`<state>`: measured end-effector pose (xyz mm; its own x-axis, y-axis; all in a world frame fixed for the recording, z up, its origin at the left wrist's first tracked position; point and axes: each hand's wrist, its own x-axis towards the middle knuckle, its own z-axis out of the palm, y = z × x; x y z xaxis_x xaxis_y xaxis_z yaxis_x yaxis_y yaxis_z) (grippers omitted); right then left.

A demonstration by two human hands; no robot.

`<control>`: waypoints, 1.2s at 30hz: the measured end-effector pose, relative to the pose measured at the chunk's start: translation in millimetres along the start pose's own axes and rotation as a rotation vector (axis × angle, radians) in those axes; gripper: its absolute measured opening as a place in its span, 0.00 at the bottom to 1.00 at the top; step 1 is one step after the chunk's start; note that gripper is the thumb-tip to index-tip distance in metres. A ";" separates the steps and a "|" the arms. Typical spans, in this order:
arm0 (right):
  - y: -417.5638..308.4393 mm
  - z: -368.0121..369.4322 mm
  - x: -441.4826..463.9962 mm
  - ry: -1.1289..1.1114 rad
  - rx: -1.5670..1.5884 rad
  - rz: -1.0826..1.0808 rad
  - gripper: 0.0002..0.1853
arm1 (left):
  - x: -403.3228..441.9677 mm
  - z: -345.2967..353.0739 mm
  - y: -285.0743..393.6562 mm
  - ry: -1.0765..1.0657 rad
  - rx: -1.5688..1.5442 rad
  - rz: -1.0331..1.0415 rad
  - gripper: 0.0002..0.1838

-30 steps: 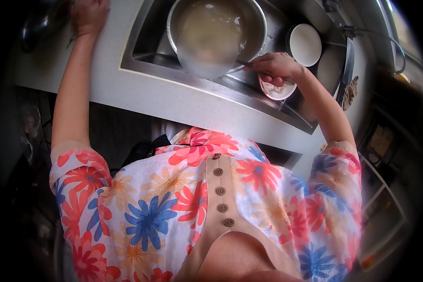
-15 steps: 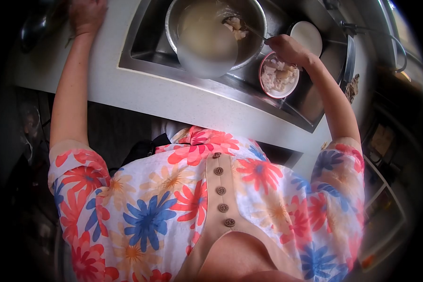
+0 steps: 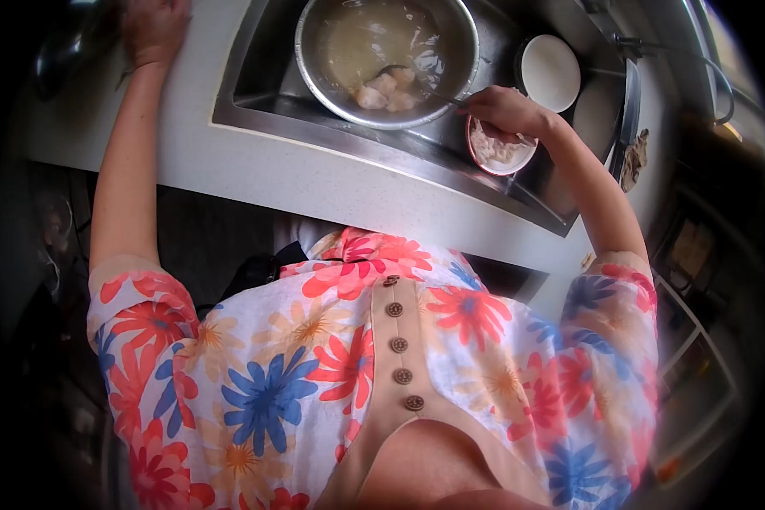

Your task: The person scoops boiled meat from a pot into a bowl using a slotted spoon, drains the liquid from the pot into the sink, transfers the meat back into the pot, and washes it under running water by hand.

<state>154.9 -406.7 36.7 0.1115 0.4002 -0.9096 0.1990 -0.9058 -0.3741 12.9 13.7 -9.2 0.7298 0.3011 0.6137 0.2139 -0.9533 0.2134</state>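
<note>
My right hand (image 3: 507,112) is closed around the handle of a metal ladle (image 3: 440,95), above the gap between a large metal pot (image 3: 304,64) and a red-rimmed bowl (image 3: 529,159). The ladle's head dips into the cloudy liquid in the pot, with pale meat-like chunks (image 3: 387,90) on it. More pale pieces (image 3: 495,153) lie in the bowl, partly hidden under my hand. On the counter at the upper left rests my left hand (image 3: 155,32); its fingers run up to the frame's top edge, so their grip is not shown.
Pot and bowls stand in a steel sink (image 3: 268,115). A white round bowl (image 3: 551,75) sits at its right. Dark cookware (image 3: 68,47) is at the far left on the white counter (image 3: 178,140). A tap hose (image 3: 722,85) curves at the upper right.
My right hand has moved slightly left and toward me. The ladle's chunks have shifted toward the pot's near side. A whitish blur over the pot has gone. My left hand has stayed put.
</note>
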 end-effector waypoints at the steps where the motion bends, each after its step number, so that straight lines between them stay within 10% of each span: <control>1: -1.4 1.8 0.4 0.004 -0.054 -0.007 0.15 | 0.1 0.5 0.7 0.007 0.008 0.008 0.05; 17: 26.7 -11.7 -24.9 -0.155 0.759 0.057 0.16 | -10.5 23.6 -33.7 -0.055 0.056 0.009 0.12; 36: 95.1 64.1 -219.2 0.403 1.165 0.386 0.15 | -7.2 28.1 -51.7 -0.169 -0.019 0.037 0.12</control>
<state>87.0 -589.5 189.0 0.2958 -0.0843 -0.9515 -0.8504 -0.4770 -0.2221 14.9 60.2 -46.0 0.8363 0.2555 0.4851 0.1732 -0.9626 0.2084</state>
